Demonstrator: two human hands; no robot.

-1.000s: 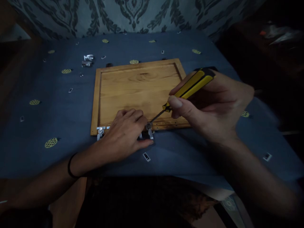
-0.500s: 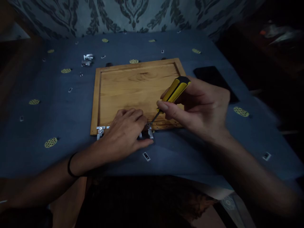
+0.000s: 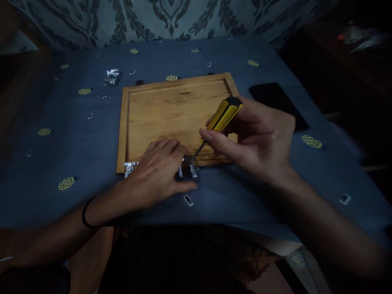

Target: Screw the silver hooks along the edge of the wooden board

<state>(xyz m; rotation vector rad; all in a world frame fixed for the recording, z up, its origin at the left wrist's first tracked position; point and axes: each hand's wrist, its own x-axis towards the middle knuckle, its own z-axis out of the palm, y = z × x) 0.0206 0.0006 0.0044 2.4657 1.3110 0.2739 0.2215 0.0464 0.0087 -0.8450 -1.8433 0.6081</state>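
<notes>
A yellow-and-black screwdriver (image 3: 226, 114) is gripped in my right hand (image 3: 260, 134), its shaft slanting down to the left. Its tip meets a metal hinge (image 3: 192, 169) at the near edge of a framed wooden panel (image 3: 165, 118). My left hand (image 3: 161, 169) rests over that same edge, just left of the hinge, thumb apart from the fingers. Whether its fingertips touch the hinge I cannot tell. Another metal hinge (image 3: 129, 166), with screws in it, sits at the panel's near left corner, partly behind my left hand.
Loose metal hinges (image 3: 112, 76) lie on the blue patterned cloth (image 3: 73, 151) at the back left, with small screws (image 3: 104, 95) in front of them. A black phone (image 3: 275, 100) lies right of the panel. A patterned curtain or covering (image 3: 171, 20) rises behind.
My left thumb has come away from the hinge, and the left hand has shifted slightly left. The screwdriver tip stays at the hinge while its handle has moved a little left.
</notes>
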